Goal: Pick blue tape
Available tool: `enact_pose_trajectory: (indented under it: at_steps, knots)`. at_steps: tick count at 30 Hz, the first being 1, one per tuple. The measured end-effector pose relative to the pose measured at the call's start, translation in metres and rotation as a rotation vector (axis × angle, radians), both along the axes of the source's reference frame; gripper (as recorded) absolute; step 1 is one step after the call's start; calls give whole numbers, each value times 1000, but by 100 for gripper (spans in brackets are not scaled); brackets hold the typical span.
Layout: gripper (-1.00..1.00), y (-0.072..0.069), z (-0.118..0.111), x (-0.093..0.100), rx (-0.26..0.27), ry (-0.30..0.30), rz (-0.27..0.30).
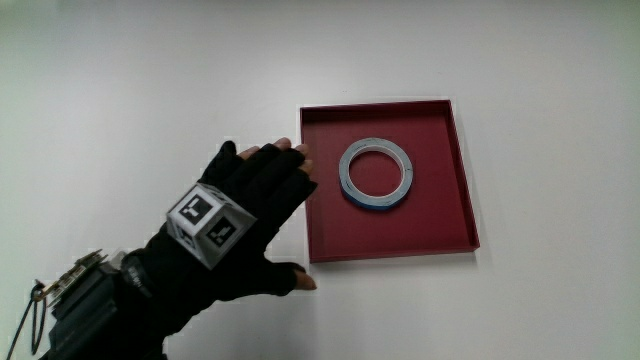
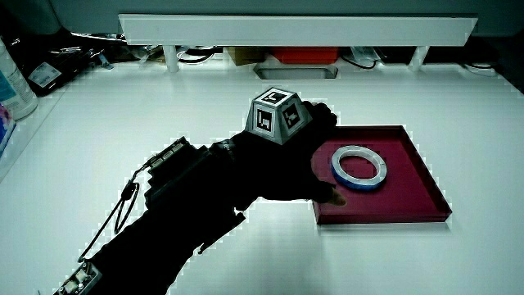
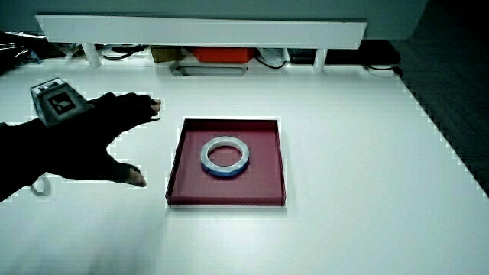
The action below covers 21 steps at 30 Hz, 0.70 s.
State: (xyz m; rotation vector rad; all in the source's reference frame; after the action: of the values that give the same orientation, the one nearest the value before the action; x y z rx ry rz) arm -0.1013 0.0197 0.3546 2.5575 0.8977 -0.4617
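A roll of blue tape (image 1: 376, 173) lies flat in a shallow dark red tray (image 1: 440, 215) on the white table. In both side views the tape (image 2: 359, 166) (image 3: 225, 156) sits toward the part of the tray farther from the person. The hand (image 1: 258, 200) in its black glove, with the patterned cube (image 1: 209, 222) on its back, hovers over the table beside the tray, apart from the tape. Its fingers are spread and hold nothing, with the fingertips (image 1: 300, 152) at the tray's edge. In a side view the hand (image 3: 107, 134) is clearly outside the tray (image 3: 183, 172).
A low white partition (image 2: 295, 31) stands at the table's edge farthest from the person, with cables and small boxes under it. A bottle (image 2: 15, 82) stands at the table's edge in a side view. A dark band with a cord (image 1: 70, 290) is on the forearm.
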Motion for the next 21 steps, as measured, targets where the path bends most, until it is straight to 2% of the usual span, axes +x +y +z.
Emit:
enact_pose_trajectory:
  at_steps: [1, 2, 3, 4, 5, 6, 7, 8, 9, 10, 12, 13, 17, 21]
  knots:
    - [0, -1, 1, 3, 15, -2, 3]
    - [0, 0, 13, 3, 7, 41, -21]
    - [0, 0, 15, 6, 26, 39, -23]
    - [0, -2, 10, 13, 39, 4, 12]
    - [0, -1, 25, 14, 5, 5, -3]
    - [0, -3, 26, 17, 18, 21, -8]
    - [0, -6, 21, 22, 12, -9, -2]
    - [0, -7, 51, 21, -46, 64, -29]
    - [0, -9, 45, 26, 11, 62, -24]
    - [0, -12, 47, 30, -6, 32, -31]
    - [0, -17, 29, 41, 34, -32, -3]
    - [0, -19, 34, 43, 40, -27, -19]
    - [0, -27, 43, 56, 20, -51, -7]
    - [0, -32, 49, 64, 1, -42, -44]
